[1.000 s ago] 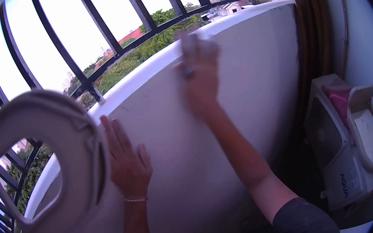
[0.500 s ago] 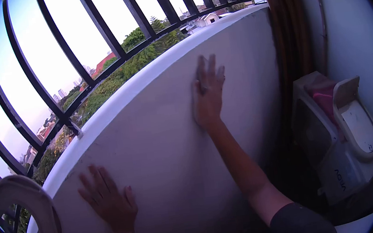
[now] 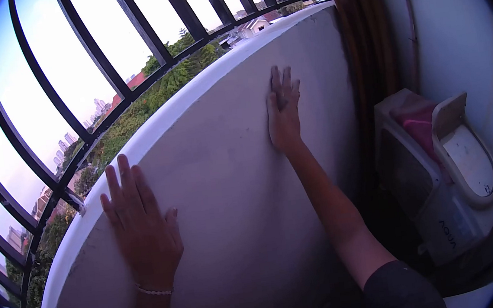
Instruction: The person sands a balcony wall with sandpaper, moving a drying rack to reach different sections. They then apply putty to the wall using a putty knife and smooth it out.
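Observation:
My left hand point(image 3: 142, 226) lies flat on the grey balcony wall point(image 3: 231, 180), fingers spread and pointing up toward its white top ledge point(image 3: 152, 125); a thin bracelet sits on the wrist. My right hand point(image 3: 283, 113) presses flat against the same wall farther right and higher, arm stretched out, fingers close together. A small dark mark shows between its fingers; whether something is held under the palm is unclear.
Black railing bars point(image 3: 95, 55) rise from the ledge, with trees and rooftops beyond. A white AQUA appliance point(image 3: 439, 193) with a pink item on top stands at the right against the side wall. Brown vertical trim point(image 3: 367, 37) fills the corner.
The view has swung left to right; the white plastic seat at the left has dropped out of sight. My left hand slid up the wall, and my right hand shifted slightly along it.

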`<act>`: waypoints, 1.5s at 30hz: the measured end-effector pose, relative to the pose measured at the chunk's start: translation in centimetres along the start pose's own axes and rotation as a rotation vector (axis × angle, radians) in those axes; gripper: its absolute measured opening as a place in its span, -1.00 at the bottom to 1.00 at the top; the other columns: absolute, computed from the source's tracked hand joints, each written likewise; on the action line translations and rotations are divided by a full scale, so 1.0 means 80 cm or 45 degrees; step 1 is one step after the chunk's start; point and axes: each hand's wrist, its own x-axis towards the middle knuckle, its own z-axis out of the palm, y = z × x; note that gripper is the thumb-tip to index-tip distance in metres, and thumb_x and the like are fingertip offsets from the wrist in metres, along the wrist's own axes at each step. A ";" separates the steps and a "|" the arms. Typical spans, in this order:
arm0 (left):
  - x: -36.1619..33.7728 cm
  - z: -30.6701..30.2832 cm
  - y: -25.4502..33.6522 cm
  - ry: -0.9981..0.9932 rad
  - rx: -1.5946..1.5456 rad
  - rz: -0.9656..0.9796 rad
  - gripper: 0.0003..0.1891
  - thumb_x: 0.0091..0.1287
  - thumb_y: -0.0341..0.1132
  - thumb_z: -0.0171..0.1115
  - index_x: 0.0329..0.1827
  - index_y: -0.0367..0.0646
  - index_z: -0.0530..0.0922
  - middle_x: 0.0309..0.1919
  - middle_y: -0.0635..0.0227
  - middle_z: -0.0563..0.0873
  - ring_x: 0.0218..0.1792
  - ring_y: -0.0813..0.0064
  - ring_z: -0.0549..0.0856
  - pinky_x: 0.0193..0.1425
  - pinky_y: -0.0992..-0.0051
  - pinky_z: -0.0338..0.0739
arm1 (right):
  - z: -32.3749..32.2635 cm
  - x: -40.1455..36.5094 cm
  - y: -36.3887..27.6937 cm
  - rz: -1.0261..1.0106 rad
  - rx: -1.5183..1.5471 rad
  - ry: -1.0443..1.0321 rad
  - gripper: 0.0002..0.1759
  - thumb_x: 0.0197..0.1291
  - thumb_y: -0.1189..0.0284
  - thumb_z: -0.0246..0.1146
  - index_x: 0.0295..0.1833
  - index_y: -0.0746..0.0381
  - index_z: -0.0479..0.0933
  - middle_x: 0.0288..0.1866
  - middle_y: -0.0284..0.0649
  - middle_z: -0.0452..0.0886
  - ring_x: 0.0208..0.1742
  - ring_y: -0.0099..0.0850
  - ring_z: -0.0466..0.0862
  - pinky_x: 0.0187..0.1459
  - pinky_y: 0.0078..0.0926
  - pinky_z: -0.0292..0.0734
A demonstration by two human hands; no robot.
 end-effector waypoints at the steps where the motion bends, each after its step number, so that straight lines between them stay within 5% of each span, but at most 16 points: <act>1: 0.010 0.000 0.007 -0.006 -0.017 0.023 -0.04 0.23 -0.15 0.38 0.60 -0.28 0.03 0.63 0.08 0.01 0.64 0.08 -0.02 0.68 0.06 -0.14 | 0.011 0.019 -0.016 0.133 0.018 0.061 -0.37 0.54 0.10 -0.10 0.65 -0.24 -0.01 0.73 -0.21 -0.21 0.65 0.21 -0.17 0.59 0.18 -0.22; 5: 0.048 0.009 0.038 0.057 -0.040 0.077 -0.13 0.30 -0.14 0.29 0.60 -0.24 0.07 0.60 0.09 0.10 0.61 0.09 0.07 0.67 0.08 -0.06 | -0.003 -0.017 -0.103 -0.429 -0.105 -0.084 -0.29 0.41 0.21 0.09 0.63 -0.25 0.08 0.72 -0.18 -0.13 0.65 0.25 -0.15 0.57 0.25 -0.18; 7: 0.059 0.015 0.057 0.177 -0.040 0.057 -0.21 0.34 -0.13 0.22 0.59 -0.18 0.14 0.48 0.05 0.27 0.48 0.04 0.27 0.64 0.03 0.05 | -0.016 -0.083 -0.095 -0.715 -0.005 -0.336 -0.28 0.32 0.25 0.17 0.59 -0.25 0.19 0.71 -0.18 -0.07 0.66 0.21 -0.12 0.57 0.25 -0.17; 9: 0.065 0.024 0.075 0.236 0.005 -0.053 -0.21 0.33 -0.11 0.23 0.59 -0.15 0.16 0.39 0.03 0.33 0.41 0.02 0.33 0.61 -0.01 0.10 | -0.022 -0.145 0.004 -0.861 -0.024 -0.507 -0.29 0.27 0.29 0.21 0.54 -0.27 0.27 0.71 -0.18 -0.04 0.66 0.16 -0.10 0.57 0.23 -0.15; 13: 0.068 0.042 0.087 0.304 0.088 -0.175 -0.21 0.36 -0.07 0.20 0.63 0.04 0.12 0.30 0.02 0.36 0.37 0.02 0.34 0.58 -0.08 0.11 | -0.033 -0.068 0.090 -0.191 0.040 -0.204 -0.33 0.39 0.28 0.09 0.60 -0.15 0.18 0.71 -0.16 -0.08 0.68 0.14 -0.17 0.59 0.18 -0.34; 17: 0.072 0.042 0.101 0.317 0.202 -0.222 -0.27 0.37 -0.03 0.18 0.62 0.32 0.18 0.33 0.03 0.33 0.40 0.02 0.31 0.59 -0.09 0.07 | -0.003 0.050 0.075 0.128 -0.030 0.043 -0.40 0.58 0.17 -0.17 0.66 -0.14 -0.02 0.71 -0.11 -0.15 0.65 0.24 -0.17 0.59 0.19 -0.34; 21: 0.070 0.039 0.101 0.290 0.191 -0.209 -0.31 0.33 0.04 0.24 0.55 0.54 0.26 0.34 0.02 0.32 0.41 0.00 0.30 0.59 -0.14 0.06 | -0.007 0.032 -0.032 -0.359 -0.084 -0.050 -0.25 0.41 0.25 0.10 0.65 -0.17 0.01 0.72 -0.12 -0.16 0.64 0.28 -0.17 0.57 0.24 -0.20; 25: 0.067 0.035 0.101 0.279 0.171 -0.200 -0.36 0.37 0.00 0.16 0.55 0.51 0.29 0.39 0.05 0.29 0.44 0.05 0.28 0.59 -0.12 0.03 | -0.022 -0.104 0.006 -0.839 -0.045 -0.460 -0.24 0.27 0.20 0.21 0.59 -0.22 0.20 0.70 -0.12 -0.05 0.66 0.19 -0.10 0.57 0.25 -0.16; 29: 0.069 0.038 0.104 0.245 0.194 -0.231 -0.34 0.30 0.10 0.25 0.51 0.58 0.32 0.38 -0.01 0.26 0.46 -0.01 0.23 0.58 -0.21 -0.01 | -0.031 -0.108 0.148 -0.304 0.026 -0.226 -0.38 0.49 0.12 -0.02 0.62 -0.15 0.13 0.72 -0.16 -0.10 0.66 0.16 -0.13 0.59 0.17 -0.24; 33: 0.074 0.041 0.111 0.273 0.198 -0.278 -0.34 0.30 0.10 0.24 0.51 0.58 0.32 0.39 -0.01 0.24 0.47 0.00 0.21 0.57 -0.23 -0.02 | -0.013 0.021 0.175 0.155 0.028 0.017 -0.38 0.55 0.21 -0.13 0.66 -0.13 -0.02 0.73 -0.20 -0.17 0.67 0.15 -0.28 0.61 0.12 -0.38; 37: 0.071 0.043 0.108 0.267 0.236 -0.264 -0.33 0.31 0.07 0.22 0.53 0.57 0.29 0.40 0.01 0.25 0.48 -0.01 0.23 0.58 -0.18 -0.02 | -0.018 0.063 0.070 -0.237 -0.024 -0.039 -0.26 0.41 0.27 0.10 0.64 -0.17 0.05 0.72 -0.25 -0.10 0.67 0.18 -0.22 0.60 0.16 -0.28; 40: 0.070 0.041 0.107 0.260 0.249 -0.261 -0.34 0.33 0.05 0.19 0.54 0.57 0.28 0.41 0.01 0.25 0.49 0.01 0.24 0.59 -0.15 -0.02 | -0.027 -0.001 0.053 -0.547 -0.010 -0.270 -0.17 0.24 0.29 0.25 0.62 -0.15 0.13 0.72 -0.25 -0.07 0.66 0.19 -0.17 0.59 0.18 -0.15; 42: 0.071 0.043 0.105 0.269 0.263 -0.242 -0.35 0.34 0.06 0.17 0.54 0.57 0.28 0.41 0.01 0.26 0.49 0.03 0.24 0.60 -0.14 -0.02 | -0.034 -0.065 0.098 -0.771 -0.194 -0.385 -0.35 0.49 -0.01 -0.10 0.61 -0.04 0.17 0.70 -0.10 -0.07 0.66 0.22 -0.17 0.57 0.12 -0.06; 44: 0.071 0.047 0.104 0.291 0.284 -0.246 -0.36 0.35 0.07 0.16 0.54 0.57 0.28 0.40 0.00 0.27 0.49 0.04 0.25 0.59 -0.14 -0.01 | -0.040 -0.127 0.170 -0.698 -0.135 -0.451 -0.32 0.50 -0.06 -0.12 0.61 -0.03 0.15 0.69 -0.02 -0.06 0.66 0.22 -0.18 0.57 0.13 -0.09; 45: 0.071 0.047 0.105 0.294 0.275 -0.242 -0.36 0.35 0.08 0.15 0.54 0.56 0.28 0.40 0.00 0.27 0.49 0.03 0.25 0.59 -0.14 -0.01 | -0.050 -0.150 0.195 -0.495 -0.115 -0.468 -0.29 0.35 0.15 0.07 0.61 -0.03 0.16 0.70 -0.04 -0.06 0.66 0.22 -0.15 0.57 0.11 -0.07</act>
